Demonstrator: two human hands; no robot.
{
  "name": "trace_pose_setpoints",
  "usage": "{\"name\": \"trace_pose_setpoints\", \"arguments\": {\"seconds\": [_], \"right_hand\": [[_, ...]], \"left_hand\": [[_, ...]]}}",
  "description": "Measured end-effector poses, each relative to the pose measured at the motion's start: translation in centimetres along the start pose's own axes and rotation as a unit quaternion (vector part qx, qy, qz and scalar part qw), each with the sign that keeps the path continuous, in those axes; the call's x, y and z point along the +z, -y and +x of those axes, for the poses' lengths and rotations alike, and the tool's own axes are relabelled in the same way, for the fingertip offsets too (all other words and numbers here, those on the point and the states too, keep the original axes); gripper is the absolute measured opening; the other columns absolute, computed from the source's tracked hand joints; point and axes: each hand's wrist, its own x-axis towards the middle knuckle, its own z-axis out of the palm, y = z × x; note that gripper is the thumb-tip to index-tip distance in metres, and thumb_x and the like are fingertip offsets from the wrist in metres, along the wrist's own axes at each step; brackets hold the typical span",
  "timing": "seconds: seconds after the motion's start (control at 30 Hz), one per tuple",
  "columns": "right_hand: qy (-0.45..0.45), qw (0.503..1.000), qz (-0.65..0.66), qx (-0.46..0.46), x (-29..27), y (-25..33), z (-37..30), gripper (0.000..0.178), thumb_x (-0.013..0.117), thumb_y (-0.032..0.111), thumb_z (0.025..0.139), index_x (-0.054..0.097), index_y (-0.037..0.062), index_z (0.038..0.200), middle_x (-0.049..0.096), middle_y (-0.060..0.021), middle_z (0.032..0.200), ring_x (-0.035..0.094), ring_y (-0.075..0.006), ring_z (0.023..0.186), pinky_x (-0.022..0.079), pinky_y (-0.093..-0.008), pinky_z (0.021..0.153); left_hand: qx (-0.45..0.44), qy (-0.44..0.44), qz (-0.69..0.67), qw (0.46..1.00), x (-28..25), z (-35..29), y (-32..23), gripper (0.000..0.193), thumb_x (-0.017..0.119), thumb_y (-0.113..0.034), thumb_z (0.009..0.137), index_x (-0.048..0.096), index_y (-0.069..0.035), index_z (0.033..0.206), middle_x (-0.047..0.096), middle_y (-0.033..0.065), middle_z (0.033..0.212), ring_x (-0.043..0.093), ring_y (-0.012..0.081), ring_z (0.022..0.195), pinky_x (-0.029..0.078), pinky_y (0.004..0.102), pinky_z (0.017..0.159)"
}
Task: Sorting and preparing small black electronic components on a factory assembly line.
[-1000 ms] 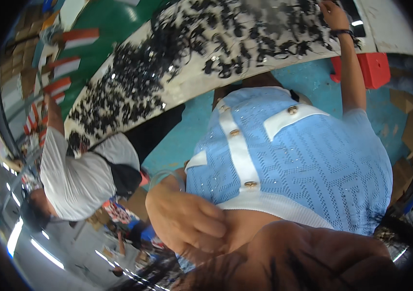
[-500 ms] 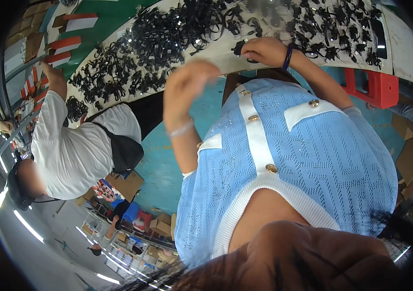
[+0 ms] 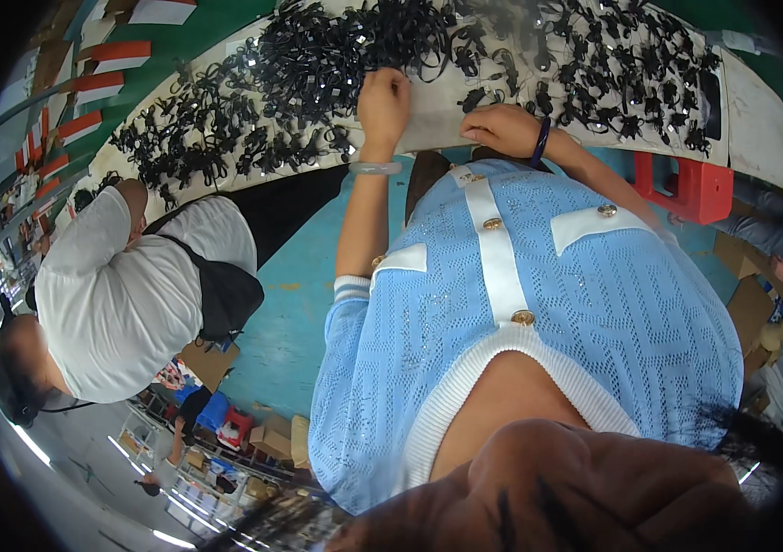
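Note:
A long pale table [image 3: 433, 127] carries many small bundles of black cable. At the near edge of the dense cable pile [image 3: 313, 64] is my left hand [image 3: 384, 109], its fingers curled; the fingertips are partly hidden, so I cannot make out what they grip. My right hand [image 3: 503, 129] rests at the table's front edge, fingers drawn together and bent down, with nothing visible in them. Just beyond its knuckles lies a loose black cable bundle [image 3: 474, 98], apart from the hand. Silvery ends show on some cables in the pile.
Further cable bundles [image 3: 626, 78] spread over the table's right side. A red plastic stool [image 3: 699, 191] stands below that edge. To my left, a person in a white shirt [image 3: 125, 299] leans at the same table. Cardboard boxes [image 3: 272, 437] stand behind.
My left hand has moved forward to the cable pile. My right hand has drawn away from the black bundle it was touching. The person on my left has lowered a raised arm.

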Motion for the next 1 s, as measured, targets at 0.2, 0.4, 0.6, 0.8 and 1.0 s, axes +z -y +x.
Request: {"name": "trace_pose_setpoints", "arguments": {"seconds": [0.2,0.4,0.6,0.8,1.0], "right_hand": [[-0.336,0.933,-0.091,-0.093,-1.7,2.6,3.6,0.041,0.061,0.005,0.078,0.051,0.0066,0.117,0.043,-0.0136,0.125,0.046,-0.03,0.114,0.04,-0.0376,0.093],[-0.208,0.94,0.171,-0.21,-8.2,11.6,8.1,0.025,0.062,-0.001,0.077,0.057,-0.0005,0.101,0.061,-0.0076,0.077,0.06,-0.0161,0.068,0.048,-0.0294,0.061],[-0.09,0.95,0.263,-0.139,-11.6,13.5,7.0,0.015,0.057,0.001,0.083,0.061,0.0005,0.097,0.062,-0.0027,0.078,0.056,-0.0065,0.063,0.045,-0.0217,0.055],[-0.082,0.956,-0.054,-0.277,-14.0,16.2,6.6,0.014,0.057,0.011,0.085,0.063,0.0027,0.094,0.061,-0.007,0.073,0.06,-0.0184,0.066,0.046,-0.0297,0.06],[-0.144,0.893,-0.018,-0.427,-15.6,17.9,5.7,0.018,0.061,0.004,0.078,0.066,0.0051,0.095,0.06,-0.0078,0.074,0.06,-0.0184,0.069,0.047,-0.029,0.062]], "left_hand": [[-0.111,0.046,-0.442,0.889,-8.9,4.0,-5.9,0.002,0.052,-0.004,0.087,0.051,-0.005,0.085,0.053,0.0006,0.072,0.046,0.0053,0.056,0.035,0.0187,0.048],[-0.02,0.206,-0.546,0.812,-17.8,1.6,-12.3,0.038,0.066,-0.012,0.08,0.045,-0.001,0.109,0.052,0.0018,0.088,0.052,0.0094,0.075,0.043,0.021,0.065],[-0.002,-0.051,-0.467,0.883,-19.4,-1.1,-11.4,0.02,0.056,0.004,0.081,0.054,0.003,0.1,0.056,0.0036,0.077,0.048,0.0072,0.058,0.037,0.0195,0.051],[-0.079,-0.079,-0.327,0.939,-14.5,-1.1,-7.6,0.027,0.059,0.002,0.076,0.059,-0.001,0.102,0.055,-0.0015,0.081,0.049,0.004,0.067,0.042,0.0163,0.062],[0.0,0.077,-0.436,0.896,-12.9,0.7,-10.9,0.038,0.054,0.002,0.075,0.053,-0.004,0.113,0.059,0.0011,0.084,0.053,0.0063,0.068,0.041,0.0193,0.058]]}}
